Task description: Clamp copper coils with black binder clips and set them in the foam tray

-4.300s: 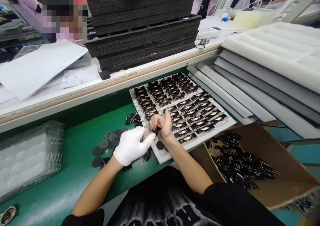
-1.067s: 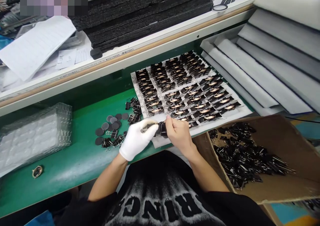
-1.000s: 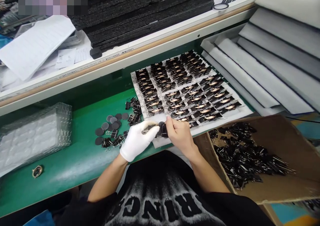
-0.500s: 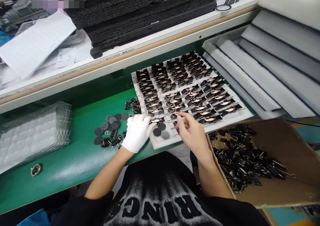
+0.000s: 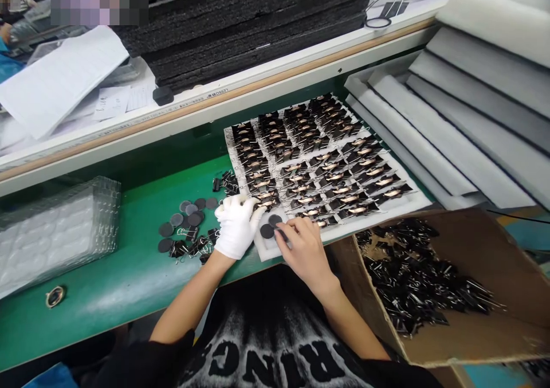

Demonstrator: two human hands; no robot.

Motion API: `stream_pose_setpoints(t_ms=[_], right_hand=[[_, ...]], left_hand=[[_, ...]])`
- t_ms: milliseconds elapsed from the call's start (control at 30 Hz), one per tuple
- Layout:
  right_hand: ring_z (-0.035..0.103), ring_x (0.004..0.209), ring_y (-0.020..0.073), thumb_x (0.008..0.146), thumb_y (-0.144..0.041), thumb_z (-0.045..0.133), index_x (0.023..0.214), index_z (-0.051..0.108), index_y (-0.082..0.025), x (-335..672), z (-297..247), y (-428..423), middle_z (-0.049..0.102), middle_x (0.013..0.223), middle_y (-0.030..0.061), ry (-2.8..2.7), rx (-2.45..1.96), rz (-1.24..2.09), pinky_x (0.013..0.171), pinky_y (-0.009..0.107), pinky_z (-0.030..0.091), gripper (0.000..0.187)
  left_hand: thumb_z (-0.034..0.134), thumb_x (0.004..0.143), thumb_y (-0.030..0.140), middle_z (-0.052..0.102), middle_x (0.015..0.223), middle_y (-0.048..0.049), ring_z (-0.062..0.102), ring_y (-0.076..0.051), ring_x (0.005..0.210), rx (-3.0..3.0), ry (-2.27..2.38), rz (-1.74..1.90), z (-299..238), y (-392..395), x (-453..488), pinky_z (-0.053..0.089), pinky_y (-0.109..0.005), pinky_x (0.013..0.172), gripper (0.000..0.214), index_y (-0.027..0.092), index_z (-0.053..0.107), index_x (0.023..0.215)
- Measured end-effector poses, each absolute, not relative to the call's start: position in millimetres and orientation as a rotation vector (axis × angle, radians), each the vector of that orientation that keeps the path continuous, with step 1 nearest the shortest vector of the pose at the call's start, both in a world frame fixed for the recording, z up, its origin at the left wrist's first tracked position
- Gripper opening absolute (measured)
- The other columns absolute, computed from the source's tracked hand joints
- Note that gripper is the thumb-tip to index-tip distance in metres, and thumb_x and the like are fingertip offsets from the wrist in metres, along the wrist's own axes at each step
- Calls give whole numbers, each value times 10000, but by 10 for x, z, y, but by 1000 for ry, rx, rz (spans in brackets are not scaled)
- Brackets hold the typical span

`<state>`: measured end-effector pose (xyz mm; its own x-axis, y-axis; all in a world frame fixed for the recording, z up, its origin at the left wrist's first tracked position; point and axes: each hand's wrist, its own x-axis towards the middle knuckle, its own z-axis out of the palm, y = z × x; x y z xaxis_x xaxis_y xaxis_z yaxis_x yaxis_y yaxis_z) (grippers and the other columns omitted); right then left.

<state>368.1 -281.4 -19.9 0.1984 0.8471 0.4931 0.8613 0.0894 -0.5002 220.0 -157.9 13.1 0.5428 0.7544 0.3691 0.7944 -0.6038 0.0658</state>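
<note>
My left hand (image 5: 235,227), in a white glove, rests at the left edge of a white foam tray (image 5: 267,253). Its fingers are curled beside the nearest clipped piece (image 5: 267,202), and what they hold, if anything, is hidden. My bare right hand (image 5: 304,250) is over the tray's near corner, thumb and fingers closed on a dark round disc (image 5: 281,234). Two more discs, one of them a black disc (image 5: 267,231), lie beside it on the foam. Rows of black binder clips (image 5: 330,167) clamped on gold-coloured round pieces fill the tray.
Loose discs (image 5: 176,220) and binder clips (image 5: 187,233) lie on the green bench (image 5: 141,262) at left. Clear plastic trays (image 5: 64,227) and a gold-rimmed ring (image 5: 55,297) are farther left. A cardboard box (image 5: 485,342) of clips stands right, below foam sheets (image 5: 455,130).
My right hand has moved left from the clips at the tray's front to the discs and closed on one. My left hand has stayed almost in place.
</note>
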Motion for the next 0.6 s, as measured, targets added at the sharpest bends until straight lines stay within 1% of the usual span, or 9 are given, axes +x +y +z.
stream_pose_setpoints(t_ms=[67, 200, 433, 600], right_hand=[[550, 919, 252, 994, -223, 635, 1090, 732, -175, 3658, -197, -2811, 649, 969, 83, -1653, -1753, -26, 811, 399, 350, 144], [558, 944, 244, 997, -222, 639, 1098, 723, -183, 3638, -197, -2805, 655, 991, 77, -1677, -1765, 1, 829, 403, 319, 136], [562, 953, 234, 1012, -237, 623, 1089, 720, -194, 3579, -205, -2772, 665, 1017, 75, -1680, -1765, 27, 846, 403, 307, 132], [553, 979, 246, 1015, -223, 617, 1090, 720, -186, 3574, -190, -2756, 698, 1048, 82, -1727, -1822, -51, 844, 417, 300, 132]], left_hand=[[617, 972, 513, 707, 1145, -81, 578, -302, 1083, -2658, -1354, -565, 128, -1591, 2198, 355, -435, 850, 286, 274, 748, 1057], [596, 988, 497, 705, 1130, -87, 574, -288, 1070, -2681, -1368, -609, 104, -1593, 2126, 355, -434, 866, 295, 258, 750, 1070], [579, 992, 525, 705, 1075, -81, 574, -280, 1035, -2700, -1402, -617, 54, -1573, 2175, 359, -415, 843, 319, 263, 757, 1033], [539, 1005, 551, 718, 1072, -81, 585, -281, 1056, -2690, -1445, -584, 81, -1593, 2230, 356, -429, 865, 355, 267, 750, 1040]])
